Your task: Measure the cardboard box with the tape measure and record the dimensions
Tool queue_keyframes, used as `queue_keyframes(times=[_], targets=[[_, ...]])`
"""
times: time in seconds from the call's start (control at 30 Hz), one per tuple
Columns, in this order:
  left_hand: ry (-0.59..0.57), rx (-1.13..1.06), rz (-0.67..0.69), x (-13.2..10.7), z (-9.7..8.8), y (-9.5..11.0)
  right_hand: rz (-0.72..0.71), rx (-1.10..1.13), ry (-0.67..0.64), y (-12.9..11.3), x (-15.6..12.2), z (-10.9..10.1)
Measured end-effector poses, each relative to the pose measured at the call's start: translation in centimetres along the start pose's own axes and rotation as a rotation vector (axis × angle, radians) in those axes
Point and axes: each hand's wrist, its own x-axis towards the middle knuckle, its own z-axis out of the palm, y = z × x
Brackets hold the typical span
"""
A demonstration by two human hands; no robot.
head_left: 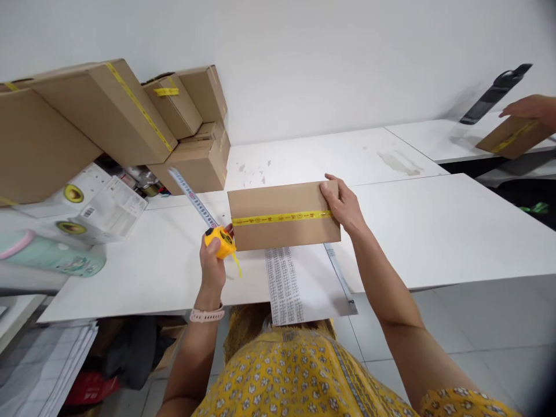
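My left hand (212, 260) is closed around a yellow tape measure (220, 241), its metal blade (191, 197) pulled out and slanting up to the left. Right beside it is a brown cardboard box (282, 200), with a strip of yellow printed tape (284, 218) running along its face. My right hand (343, 204) grips the box at its right end, thumb on the front face. Some left fingertips are hidden behind the tape measure and the box's left edge. Below the box lies a printed sheet (284, 286) overhanging the table's front edge.
Stacked cardboard boxes (108, 110) stand at the left, with white avocado-print packages (87, 202) and a mint-green bottle (56, 255) before them. A black bottle (495, 95) stands far right, where another person's hand (532, 109) holds a taped box (512, 136). The white table (412, 231) ends near my body.
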Motion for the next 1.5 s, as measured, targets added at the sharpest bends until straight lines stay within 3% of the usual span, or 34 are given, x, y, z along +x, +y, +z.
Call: queue_keyframes(times=[0.13,0.3,0.53,0.63,0.77,0.83,0.93,1.03,1.13,1.3,1.4,1.5], targets=[[0.004,0.020,-0.025,1.0,-0.2,-1.3,-0.088,0.081,-0.015,-0.3,-1.3,0.1],[-0.013,0.085,0.022,2.8,0.2,-2.9,-0.252,0.092,0.069,1.4,-0.3,2.6],[-0.044,0.201,0.021,3.9,0.0,-5.0,-0.177,0.219,0.051,6.4,-0.6,6.0],[-0.035,0.220,0.055,4.3,0.5,-4.2,-0.155,0.221,0.056,7.0,-1.2,6.0],[-0.059,0.270,0.187,4.9,1.8,-0.3,-0.153,0.248,0.033,6.7,-1.5,5.5],[-0.184,0.375,0.229,4.5,2.5,2.2,-0.169,0.242,0.084,5.9,-1.4,4.9],[-0.618,0.505,0.093,2.3,3.5,5.0,-0.168,0.262,0.242,3.9,-0.9,3.3],[-1.058,0.578,-0.079,-0.6,4.1,5.7,-0.129,0.404,0.298,1.4,-0.6,0.7],[-1.224,0.631,-0.132,-2.6,4.0,5.0,-0.124,0.485,0.211,-0.5,-1.2,-1.8],[-1.218,0.675,-0.104,-2.8,3.2,4.3,-0.107,0.455,0.127,-1.2,-3.7,-3.1],[-1.093,0.646,-0.063,-2.1,3.7,4.6,-0.143,0.374,0.143,-1.5,-5.3,-1.4],[-0.957,0.535,0.015,-1.1,5.5,5.1,-0.280,0.242,0.061,-3.0,-6.3,1.3]])
